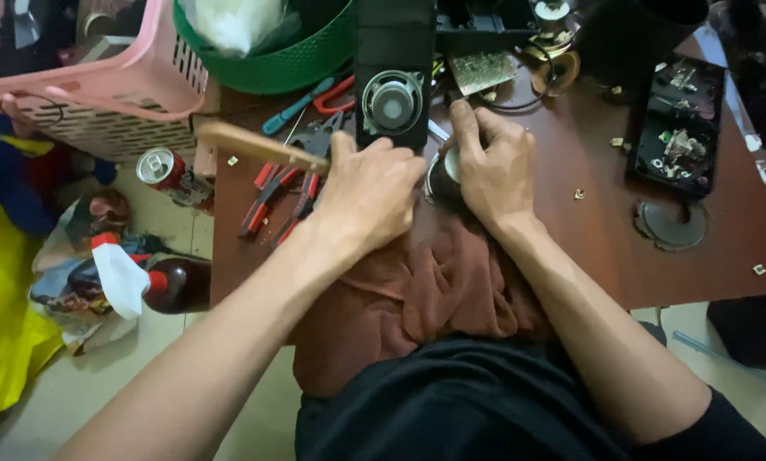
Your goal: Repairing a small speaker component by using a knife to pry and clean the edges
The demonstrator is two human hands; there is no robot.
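The left hand (370,192) grips a wooden handle (255,147), fingers curled tight; the right hand (492,166) pinches a round metal part (445,173) on the brown cloth (434,290). A green basket (289,64) holds white plastic beside a pink basket (144,72); a black tray (681,128) carries small parts, and a red can (163,168) lies below.

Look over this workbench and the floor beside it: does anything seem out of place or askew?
Yes. A drink can lies tipped on its side on the floor, near a spray bottle also lying flat. Small metal bits are scattered over the table, right of the right hand.
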